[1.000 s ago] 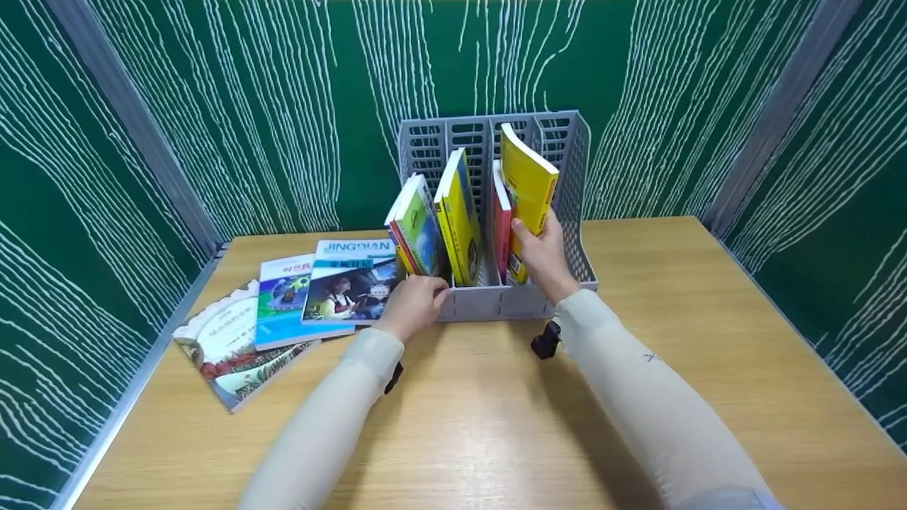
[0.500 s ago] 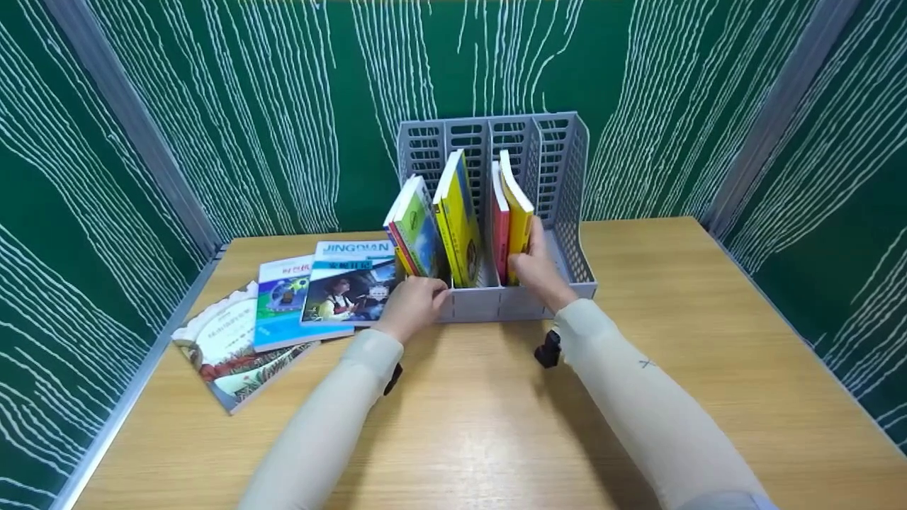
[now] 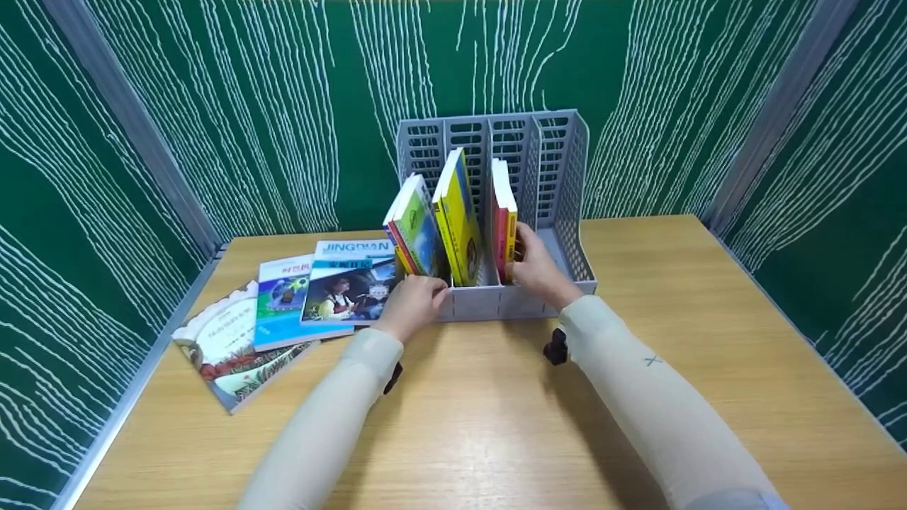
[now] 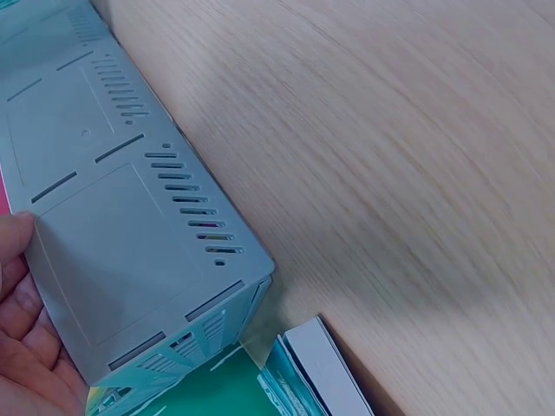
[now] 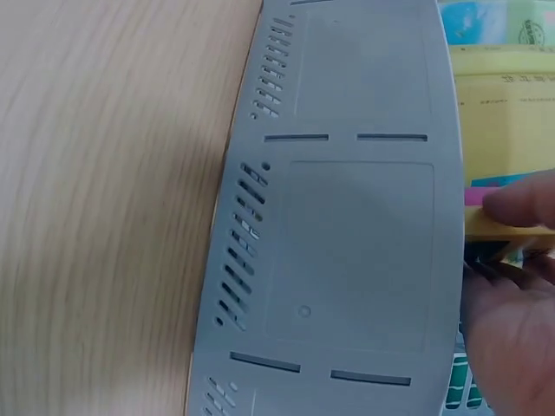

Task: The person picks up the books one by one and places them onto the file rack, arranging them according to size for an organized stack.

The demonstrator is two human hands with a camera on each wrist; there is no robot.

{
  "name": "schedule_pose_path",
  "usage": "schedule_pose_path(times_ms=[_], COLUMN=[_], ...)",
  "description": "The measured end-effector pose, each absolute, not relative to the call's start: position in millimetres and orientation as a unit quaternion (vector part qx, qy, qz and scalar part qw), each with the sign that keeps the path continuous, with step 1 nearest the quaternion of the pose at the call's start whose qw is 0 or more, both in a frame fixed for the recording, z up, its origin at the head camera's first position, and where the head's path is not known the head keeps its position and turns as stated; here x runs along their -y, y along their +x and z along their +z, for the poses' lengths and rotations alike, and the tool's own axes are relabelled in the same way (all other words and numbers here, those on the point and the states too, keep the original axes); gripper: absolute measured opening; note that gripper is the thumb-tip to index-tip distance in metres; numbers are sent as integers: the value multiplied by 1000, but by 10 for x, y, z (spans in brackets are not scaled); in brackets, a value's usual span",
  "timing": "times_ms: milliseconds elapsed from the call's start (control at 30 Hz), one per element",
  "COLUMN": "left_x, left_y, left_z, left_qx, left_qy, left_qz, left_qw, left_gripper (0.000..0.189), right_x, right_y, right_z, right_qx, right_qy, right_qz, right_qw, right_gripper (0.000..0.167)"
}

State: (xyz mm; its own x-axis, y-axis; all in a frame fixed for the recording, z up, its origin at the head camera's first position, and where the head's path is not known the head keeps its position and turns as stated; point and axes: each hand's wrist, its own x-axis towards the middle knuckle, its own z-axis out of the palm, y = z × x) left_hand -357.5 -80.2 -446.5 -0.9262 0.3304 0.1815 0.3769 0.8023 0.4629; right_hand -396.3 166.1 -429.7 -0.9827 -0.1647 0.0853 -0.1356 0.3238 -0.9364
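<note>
A grey magazine file holder (image 3: 476, 304) with several compartments stands on the table. At its front left, my left hand (image 3: 413, 306) grips the front rim; the thumb lies against the edge in the left wrist view. My right hand (image 3: 544, 268) holds a yellow book (image 3: 511, 237) by its spine side in the third compartment. That book stands upright against a red book (image 3: 501, 241). In the right wrist view, the thumb lies on the spines and the other fingers are partly hidden behind the holder's front (image 5: 364, 251).
Yellow books (image 3: 453, 227) stand in the second compartment, and a green-covered book (image 3: 417, 230) with others leans in the first. Left of the holder, a JINGDIAN book (image 3: 347, 283), a blue book (image 3: 287, 297) and a floral book (image 3: 227, 333) lie overlapping on the table (image 3: 468, 425).
The yellow book has gone down into the third compartment and moved left against the red book, with my right hand following. My left hand has stayed at the rim.
</note>
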Motion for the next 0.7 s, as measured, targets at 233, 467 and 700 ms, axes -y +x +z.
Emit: schedule_pose_path(times_ms=[233, 467, 700], left_x=[811, 897, 1173], left_y=[-3579, -3554, -3503], left_z=[-4460, -4429, -4345], left_qx=[948, 941, 924], left_qy=[-195, -224, -238], left_qz=[-246, -243, -254], left_qw=[47, 73, 156], left_gripper=[29, 29, 28], right_x=[-1656, -1692, -1759], right_y=[-3998, -3940, -3838], right_z=[-4298, -4240, -4159], right_qx=[-827, -876, -919], right_qy=[-89, -72, -58], right_qz=[-555, -475, -388], right_qw=[-17, -41, -44], right_gripper=[80, 58, 42])
